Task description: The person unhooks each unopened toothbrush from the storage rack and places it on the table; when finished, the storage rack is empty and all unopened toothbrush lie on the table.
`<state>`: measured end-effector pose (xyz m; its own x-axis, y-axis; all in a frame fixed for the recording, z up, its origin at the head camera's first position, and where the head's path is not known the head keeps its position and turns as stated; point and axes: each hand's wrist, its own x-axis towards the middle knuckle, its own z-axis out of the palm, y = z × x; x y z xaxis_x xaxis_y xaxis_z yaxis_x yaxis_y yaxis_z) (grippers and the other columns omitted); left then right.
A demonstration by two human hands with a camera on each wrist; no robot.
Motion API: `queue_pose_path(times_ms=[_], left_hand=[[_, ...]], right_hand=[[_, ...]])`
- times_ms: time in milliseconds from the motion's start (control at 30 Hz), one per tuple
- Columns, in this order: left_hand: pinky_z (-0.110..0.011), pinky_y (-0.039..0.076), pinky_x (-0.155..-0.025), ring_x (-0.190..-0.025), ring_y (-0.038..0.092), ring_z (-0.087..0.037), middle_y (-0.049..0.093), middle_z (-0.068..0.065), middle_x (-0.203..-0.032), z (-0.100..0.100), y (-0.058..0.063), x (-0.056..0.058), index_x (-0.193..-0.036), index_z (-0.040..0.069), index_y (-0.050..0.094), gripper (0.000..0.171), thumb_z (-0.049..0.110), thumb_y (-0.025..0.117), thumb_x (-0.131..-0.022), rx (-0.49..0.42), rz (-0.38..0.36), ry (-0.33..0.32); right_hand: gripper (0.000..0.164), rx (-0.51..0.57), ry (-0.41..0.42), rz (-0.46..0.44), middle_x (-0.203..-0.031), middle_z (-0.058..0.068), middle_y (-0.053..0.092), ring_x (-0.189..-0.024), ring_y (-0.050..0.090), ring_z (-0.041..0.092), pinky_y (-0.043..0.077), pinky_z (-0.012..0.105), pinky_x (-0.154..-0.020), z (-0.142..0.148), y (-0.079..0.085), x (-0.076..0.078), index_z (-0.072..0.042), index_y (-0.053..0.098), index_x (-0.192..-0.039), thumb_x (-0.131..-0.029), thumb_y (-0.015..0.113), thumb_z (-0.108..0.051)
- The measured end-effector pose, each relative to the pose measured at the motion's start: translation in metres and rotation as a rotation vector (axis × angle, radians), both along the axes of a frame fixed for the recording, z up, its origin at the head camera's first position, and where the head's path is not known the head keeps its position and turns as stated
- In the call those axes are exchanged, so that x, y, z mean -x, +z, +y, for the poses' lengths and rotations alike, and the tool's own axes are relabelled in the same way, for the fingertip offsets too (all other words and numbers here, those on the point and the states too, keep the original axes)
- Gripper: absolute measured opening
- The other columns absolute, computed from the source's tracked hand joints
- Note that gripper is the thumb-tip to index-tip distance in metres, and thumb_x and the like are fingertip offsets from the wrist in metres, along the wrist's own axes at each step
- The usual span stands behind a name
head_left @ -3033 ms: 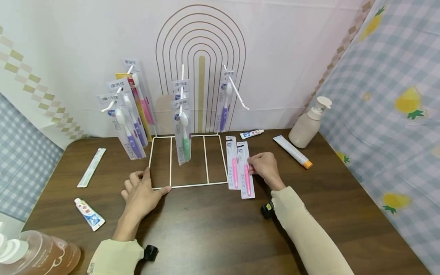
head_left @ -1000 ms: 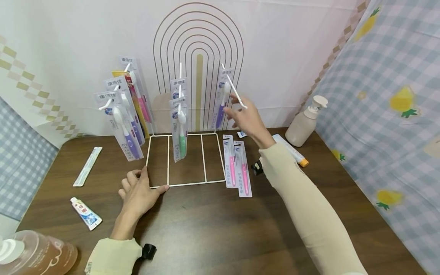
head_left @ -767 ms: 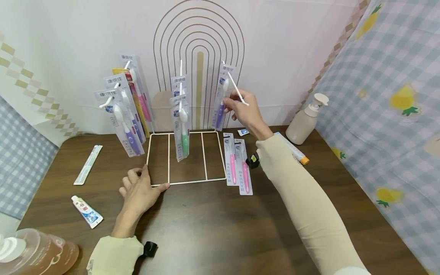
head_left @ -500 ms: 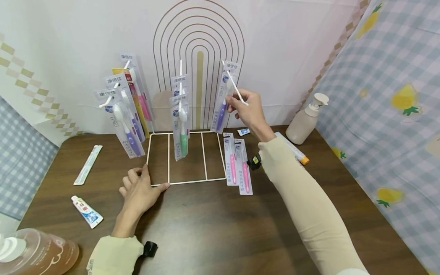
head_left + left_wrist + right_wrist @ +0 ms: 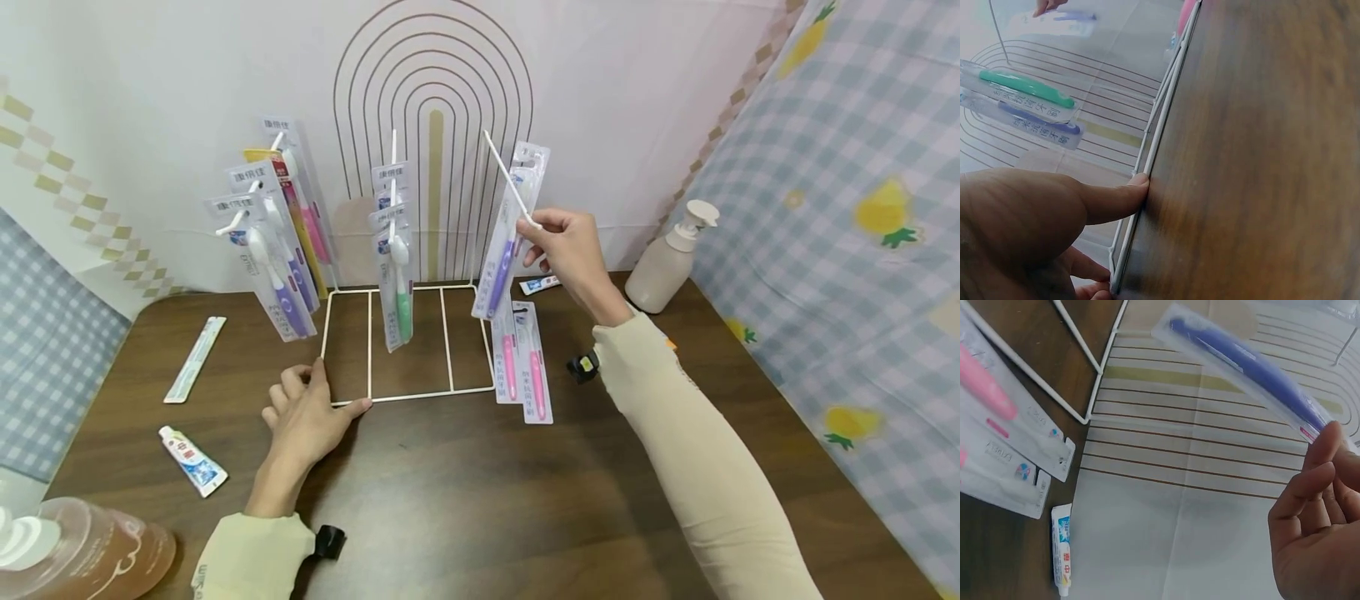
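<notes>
In the head view, my right hand (image 5: 566, 246) pinches a packaged purple toothbrush (image 5: 500, 275) between thumb and fingertips. The pack leans to the right, and its top hole shows right of the right-hand hook arm (image 5: 501, 162) of a white wire rack. My left hand (image 5: 307, 421) rests at the rack's front left corner, thumb on the front rail (image 5: 420, 398). In the left wrist view the thumb (image 5: 1119, 199) lies straight against the wire. On the middle hook hangs a packaged green toothbrush (image 5: 402, 312) in front of another pack.
Several packs, including a purple toothbrush (image 5: 288, 308), hang on the left hook. Two packaged pink toothbrushes (image 5: 537, 383) lie by the rack's right side. Small toothpaste tubes (image 5: 192, 461), a slim white packet (image 5: 195, 360), a pump bottle (image 5: 663, 267) and an amber bottle (image 5: 112, 550) stand or lie around.
My right hand left the pink packs on the table, reached the right hook and took hold of the purple toothbrush pack. The pack has moved right and forward off the hook. My left hand stayed put.
</notes>
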<state>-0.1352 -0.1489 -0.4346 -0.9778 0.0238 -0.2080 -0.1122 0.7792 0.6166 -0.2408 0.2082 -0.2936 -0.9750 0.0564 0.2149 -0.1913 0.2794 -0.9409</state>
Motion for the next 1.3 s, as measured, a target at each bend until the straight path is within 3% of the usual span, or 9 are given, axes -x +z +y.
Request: queue_pose_path(times_ms=[267, 400, 767, 1067, 1300], left_hand=[[-0.077, 0.019, -0.114, -0.141, 0.021, -0.06, 0.021, -0.039, -0.168, 0.002, 0.001, -0.001, -0.177, -0.014, 0.013, 0.11, 0.039, 0.079, -0.107, -0.005, 0.007, 0.013], [-0.077, 0.019, -0.114, -0.141, 0.021, -0.06, 0.021, -0.039, -0.169, 0.002, 0.0, 0.0, -0.177, -0.014, 0.013, 0.111, 0.04, 0.079, -0.107, -0.001, 0.003, 0.011], [-0.076, 0.021, -0.109, -0.137, 0.023, -0.06, 0.023, -0.04, -0.167, -0.001, -0.006, 0.001, -0.177, -0.014, 0.015, 0.112, 0.042, 0.081, -0.105, -0.013, 0.044, 0.011], [-0.076, 0.021, -0.113, -0.141, 0.021, -0.06, 0.02, -0.039, -0.17, 0.001, 0.0, -0.001, -0.178, -0.012, 0.011, 0.111, 0.043, 0.078, -0.108, 0.004, -0.008, 0.003], [-0.075, 0.022, -0.107, -0.136, 0.024, -0.06, 0.025, -0.04, -0.167, -0.003, -0.008, 0.001, -0.177, -0.014, 0.015, 0.114, 0.044, 0.081, -0.104, -0.015, 0.052, 0.002]], right_hand=[[0.03, -0.051, -0.001, -0.059, -0.07, -0.017, 0.073, -0.055, 0.065, 0.001, 0.045, 0.017, -0.051, 0.02, -0.016, -0.018, 0.015, 0.078, -0.123, -0.112, 0.073, -0.013], [0.034, -0.066, -0.026, -0.129, -0.068, -0.015, 0.073, -0.055, 0.062, 0.001, 0.041, 0.018, -0.052, 0.035, -0.028, -0.025, 0.015, 0.078, -0.123, -0.112, 0.075, -0.017], [0.038, -0.137, -0.115, -0.306, -0.06, -0.011, 0.059, -0.058, 0.051, 0.002, 0.04, 0.02, -0.056, 0.069, -0.079, -0.04, 0.012, 0.078, -0.122, -0.112, 0.075, -0.025], [0.038, -0.221, -0.165, -0.453, -0.064, -0.008, 0.059, -0.062, 0.05, 0.005, 0.041, 0.022, -0.06, 0.075, -0.11, -0.049, 0.006, 0.08, -0.122, -0.114, 0.073, -0.031], [0.039, -0.235, -0.157, -0.52, -0.067, -0.006, 0.062, -0.062, 0.051, 0.004, 0.043, 0.021, -0.059, 0.071, -0.124, -0.049, 0.008, 0.081, -0.125, -0.114, 0.073, -0.029]])
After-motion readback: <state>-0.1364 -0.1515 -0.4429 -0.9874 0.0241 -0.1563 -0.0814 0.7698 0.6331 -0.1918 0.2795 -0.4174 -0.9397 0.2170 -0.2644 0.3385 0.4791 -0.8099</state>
